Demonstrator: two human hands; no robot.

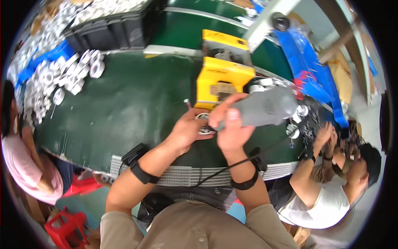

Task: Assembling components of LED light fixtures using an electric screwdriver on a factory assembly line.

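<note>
My right hand point(234, 130) is wrapped round a grey power screwdriver point(265, 108). The tool lies almost level, its thick rear end to the right and its narrow front toward my left hand. My left hand point(185, 132) pinches a small round white part point(203, 129) with a dark centre, down near the green table point(137, 112). The screwdriver's front end meets or overlaps this part; I cannot tell whether the tip touches it. A short wire with a small white connector point(186, 101) sticks up beyond my left fingers. Right behind my hands stands an opened yellow box point(226, 68).
White round parts point(70, 76) are heaped at the left, below a black crate point(112, 33). More white parts point(265, 84) lie right of the box, near blue trays point(306, 66). A black cable point(232, 165) crosses my right forearm. Co-workers sit left point(35, 162) and right point(319, 191).
</note>
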